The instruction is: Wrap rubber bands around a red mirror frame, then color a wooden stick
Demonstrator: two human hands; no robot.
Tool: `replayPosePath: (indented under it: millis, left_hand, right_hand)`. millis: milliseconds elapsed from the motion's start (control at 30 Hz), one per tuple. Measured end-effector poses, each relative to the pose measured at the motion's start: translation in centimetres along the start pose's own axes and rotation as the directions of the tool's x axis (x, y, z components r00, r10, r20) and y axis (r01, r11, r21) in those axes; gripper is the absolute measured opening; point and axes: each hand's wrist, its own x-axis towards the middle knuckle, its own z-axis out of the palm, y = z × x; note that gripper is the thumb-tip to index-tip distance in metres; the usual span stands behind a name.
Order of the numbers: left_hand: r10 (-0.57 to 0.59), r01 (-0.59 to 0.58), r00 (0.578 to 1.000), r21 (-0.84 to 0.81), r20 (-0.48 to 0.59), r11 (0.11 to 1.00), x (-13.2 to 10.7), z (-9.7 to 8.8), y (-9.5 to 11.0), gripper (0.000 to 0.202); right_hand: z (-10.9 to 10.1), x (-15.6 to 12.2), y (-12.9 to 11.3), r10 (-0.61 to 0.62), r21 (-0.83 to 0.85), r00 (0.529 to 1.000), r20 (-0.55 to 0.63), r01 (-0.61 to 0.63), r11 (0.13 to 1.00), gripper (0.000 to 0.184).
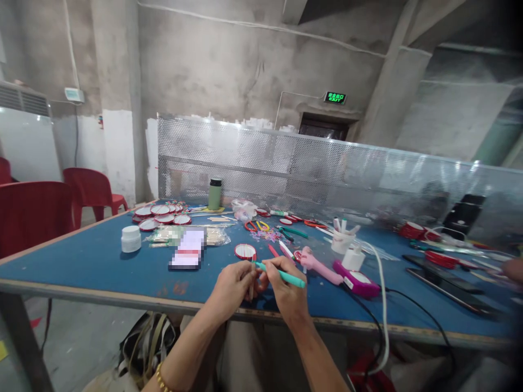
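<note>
My right hand (288, 294) is closed round a teal pen (281, 275), whose tip points left toward my left hand. My left hand (233, 286) pinches a thin wooden stick (252, 283), held upright just over the near edge of the blue table (102, 267). The two hands touch at the fingertips. A small round red-rimmed mirror (245, 251) lies on the table just beyond them.
A pink glue gun (321, 265) and a magenta box (357, 282) with cables lie to the right. Several red-rimmed mirrors (161, 215), a white jar (131, 238), a green bottle (214, 194), scissors (256, 225) and a cup (342, 239) stand farther back. Red chairs (36, 212) are at left. Another person's hand (512, 269) shows at far right.
</note>
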Motion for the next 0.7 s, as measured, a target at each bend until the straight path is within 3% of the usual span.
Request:
replayPosePath:
  millis: [700]
  left_hand:
    - [0.036, -0.039, 0.999, 0.071, 0.036, 0.997, -0.01, -0.07, 0.11, 0.032]
  right_hand:
    - [0.03, -0.1, 0.43, 0.028, -0.004, 1.0, 0.001, -0.028, 1.0, 0.021]
